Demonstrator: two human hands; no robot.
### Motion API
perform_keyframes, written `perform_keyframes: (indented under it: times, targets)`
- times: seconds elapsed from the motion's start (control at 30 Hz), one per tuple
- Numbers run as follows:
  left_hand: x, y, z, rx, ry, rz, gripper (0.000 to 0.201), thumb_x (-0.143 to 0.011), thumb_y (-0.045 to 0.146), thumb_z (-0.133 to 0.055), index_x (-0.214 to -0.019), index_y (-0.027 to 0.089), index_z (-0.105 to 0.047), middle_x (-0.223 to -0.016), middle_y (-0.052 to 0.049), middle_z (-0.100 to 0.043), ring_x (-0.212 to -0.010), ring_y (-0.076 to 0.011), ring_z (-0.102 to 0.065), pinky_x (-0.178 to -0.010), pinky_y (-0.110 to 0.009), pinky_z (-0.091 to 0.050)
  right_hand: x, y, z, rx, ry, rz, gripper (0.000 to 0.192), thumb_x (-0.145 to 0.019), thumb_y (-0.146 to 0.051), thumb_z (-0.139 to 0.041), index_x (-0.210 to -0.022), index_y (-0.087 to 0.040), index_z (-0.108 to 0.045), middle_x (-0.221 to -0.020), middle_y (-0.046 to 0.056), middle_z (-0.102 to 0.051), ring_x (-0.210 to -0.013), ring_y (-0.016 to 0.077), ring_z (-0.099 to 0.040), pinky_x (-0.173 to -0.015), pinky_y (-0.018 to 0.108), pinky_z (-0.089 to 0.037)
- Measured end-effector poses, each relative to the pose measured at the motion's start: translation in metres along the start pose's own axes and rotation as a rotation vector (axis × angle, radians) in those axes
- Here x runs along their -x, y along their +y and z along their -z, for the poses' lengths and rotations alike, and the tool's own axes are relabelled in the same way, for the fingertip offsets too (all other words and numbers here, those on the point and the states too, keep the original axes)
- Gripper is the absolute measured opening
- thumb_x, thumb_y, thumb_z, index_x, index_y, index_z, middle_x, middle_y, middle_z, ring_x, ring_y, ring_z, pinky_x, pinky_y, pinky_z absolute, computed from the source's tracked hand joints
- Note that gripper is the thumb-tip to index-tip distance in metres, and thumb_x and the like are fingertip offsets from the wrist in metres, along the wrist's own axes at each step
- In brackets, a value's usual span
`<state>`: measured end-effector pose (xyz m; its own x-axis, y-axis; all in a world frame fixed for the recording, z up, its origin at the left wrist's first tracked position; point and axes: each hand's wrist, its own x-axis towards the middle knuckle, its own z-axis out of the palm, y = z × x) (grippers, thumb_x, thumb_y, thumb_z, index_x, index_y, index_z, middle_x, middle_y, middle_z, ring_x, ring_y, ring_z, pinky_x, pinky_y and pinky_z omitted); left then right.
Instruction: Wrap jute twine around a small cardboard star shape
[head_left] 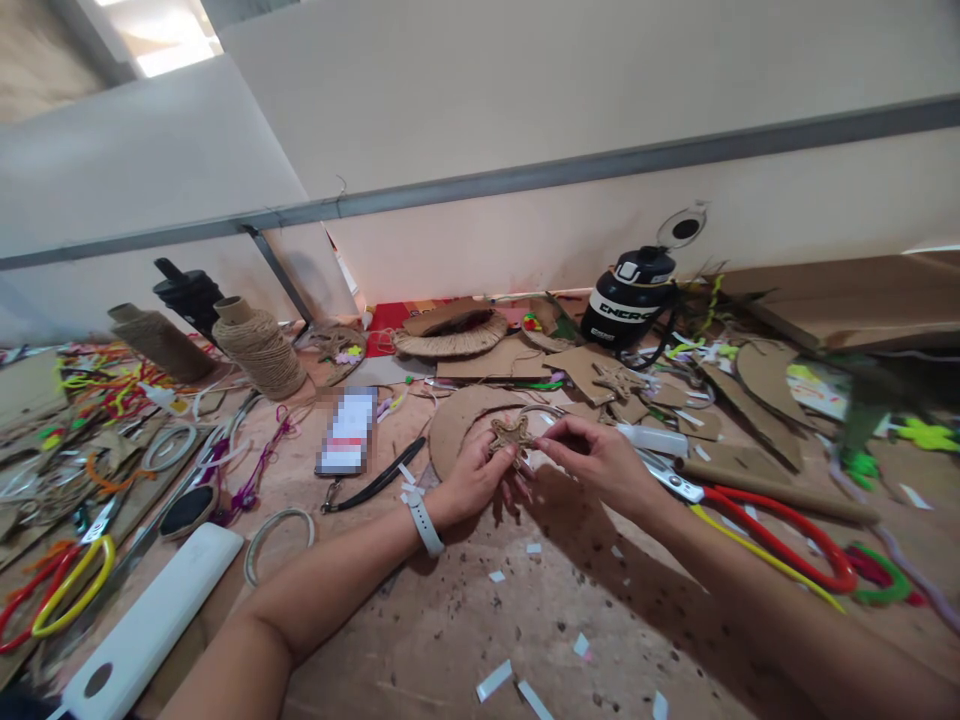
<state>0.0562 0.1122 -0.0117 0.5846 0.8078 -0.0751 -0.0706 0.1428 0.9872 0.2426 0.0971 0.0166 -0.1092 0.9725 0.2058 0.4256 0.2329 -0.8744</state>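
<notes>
Head view looks down on a cluttered brown worktable, where the left hand, a white watch band at its wrist, pinches a small star-shaped piece wrapped in brown jute twine between thumb and fingers, holding it just above the table near the middle of the scene. Right hand sits just right of the star, its fingertips curled and closed toward the star's edge; whether they grip a strand of twine is too small to tell. Behind the star lies a cardboard ring cut-out. Left of it rest a smartphone and a black strap, and farther left stand two cones of jute twine. At the near left edge lies a white oblong power bank, with red- and yellow-handled scissors beside it. Right of the hands lie large red-handled scissors, and at the far right stands a black water jug with white lettering.
</notes>
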Motion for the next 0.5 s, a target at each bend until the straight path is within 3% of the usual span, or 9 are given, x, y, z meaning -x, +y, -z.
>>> perform_keyframes:
  times: [0.17, 0.37, 0.5]
  targets:
    - [-0.001, -0.0009, -0.0009, -0.018, 0.039, -0.017, 0.044, -0.084, 0.06, -0.057, -0.089, 0.019, -0.043, -0.062, 0.003, -0.062, -0.043, -0.01, -0.058, -0.038, -0.018, -0.044, 0.0008, 0.0009, -0.0024, 0.024, -0.007, 0.021, 0.031, -0.083, -0.048, -0.064, -0.069, -0.02, -0.063, -0.054, -0.003, -0.051, -0.05, 0.0119, -0.043, -0.046, 0.024, -0.034]
    - [0.0007, 0.0017, -0.0013, 0.013, 0.031, 0.005, 0.046, -0.084, 0.058, -0.057, -0.103, 0.017, -0.044, -0.062, 0.003, -0.063, -0.041, -0.0108, -0.057, -0.038, -0.019, -0.044, 0.0025, -0.0008, -0.004, 0.04, 0.002, 0.026, 0.026, -0.083, -0.041, -0.063, -0.067, -0.021, -0.062, -0.055, -0.004, -0.049, -0.051, 0.0123, -0.044, -0.048, 0.025, -0.035]
    - [0.0013, 0.0012, 0.0009, 0.031, 0.02, 0.056, 0.05, -0.082, 0.059, -0.057, -0.107, 0.018, -0.043, -0.061, 0.003, -0.064, -0.039, -0.0118, -0.057, -0.033, -0.019, -0.043, 0.0026, 0.0029, -0.0034, 0.082, 0.047, 0.062, 0.023, -0.079, -0.039, -0.065, -0.066, -0.02, -0.065, -0.067, 0.001, -0.058, -0.061, 0.0147, -0.052, -0.049, 0.024, -0.038]
